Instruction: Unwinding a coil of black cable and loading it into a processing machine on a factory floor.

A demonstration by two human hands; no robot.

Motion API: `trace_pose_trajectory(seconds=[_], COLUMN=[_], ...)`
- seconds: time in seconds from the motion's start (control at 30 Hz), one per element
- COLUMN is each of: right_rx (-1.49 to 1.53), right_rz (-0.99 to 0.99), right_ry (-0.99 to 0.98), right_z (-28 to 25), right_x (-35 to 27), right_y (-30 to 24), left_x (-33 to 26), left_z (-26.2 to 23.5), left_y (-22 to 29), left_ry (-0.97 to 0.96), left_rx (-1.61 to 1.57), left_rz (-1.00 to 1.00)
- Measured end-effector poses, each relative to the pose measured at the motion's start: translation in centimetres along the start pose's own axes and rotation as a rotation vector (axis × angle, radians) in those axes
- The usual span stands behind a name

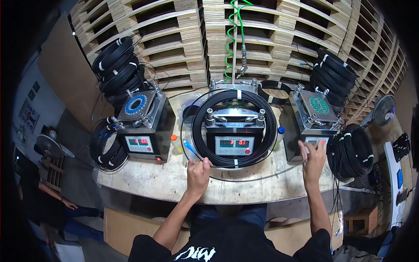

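Observation:
A large coil of black cable (198, 133), tied with white bands, rings the middle polishing machine (235, 144). At the coil's near left edge, my left hand (198, 175) is closed in a pinch on the black cable. A blue connector (189, 146) sticks up just above that hand. Over by the right machine's front panel, my right hand (313, 161) has its fingers closed on a loose length of cable (262, 178). This length bows across the table's front between my two hands. Its end at the right fingers is too small to make out.
Machines stand left (144, 126) and right (312, 113), one with a blue ring of holders, one green. Cable coils (118, 65) pile behind them. Orange-capped (174, 142) and blue-capped (280, 133) bottles flank the coil. A green air hose (228, 48) hangs behind; another person (48, 196) is at left.

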State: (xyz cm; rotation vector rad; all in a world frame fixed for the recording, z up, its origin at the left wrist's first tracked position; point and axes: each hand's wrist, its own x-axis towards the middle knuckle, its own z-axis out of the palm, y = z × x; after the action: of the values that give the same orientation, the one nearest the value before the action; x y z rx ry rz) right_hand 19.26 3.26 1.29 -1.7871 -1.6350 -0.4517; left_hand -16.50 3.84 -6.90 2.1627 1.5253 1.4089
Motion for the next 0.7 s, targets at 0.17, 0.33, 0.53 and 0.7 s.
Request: trace_pose_trajectory(seconds=[0.17, 0.33, 0.53, 0.7], right_rx=[0.049, 0.473, 1.433, 0.978], right_rz=[-0.02, -0.168, 0.398, 0.069], right_ry=[0.132, -0.03, -0.475, -0.169], right_z=[2.7, 4.4, 9.1, 15.3], right_x=[5.4, 9.3, 13.3, 16.9], right_y=[0.0, -1.0, -1.0, 0.1], left_x=[0.3, 1.8, 5.3, 11.8], left_z=[0.1, -0.2, -1.3, -1.7], left_y=[0.9, 1.4, -4.0, -6.3], left_ry=[-0.021, 0.007, 0.31, 0.333], left_rx=[-0.022, -0.522, -1.25, -1.29], left_rz=[-0.136, -0.431, -0.701, -0.616])
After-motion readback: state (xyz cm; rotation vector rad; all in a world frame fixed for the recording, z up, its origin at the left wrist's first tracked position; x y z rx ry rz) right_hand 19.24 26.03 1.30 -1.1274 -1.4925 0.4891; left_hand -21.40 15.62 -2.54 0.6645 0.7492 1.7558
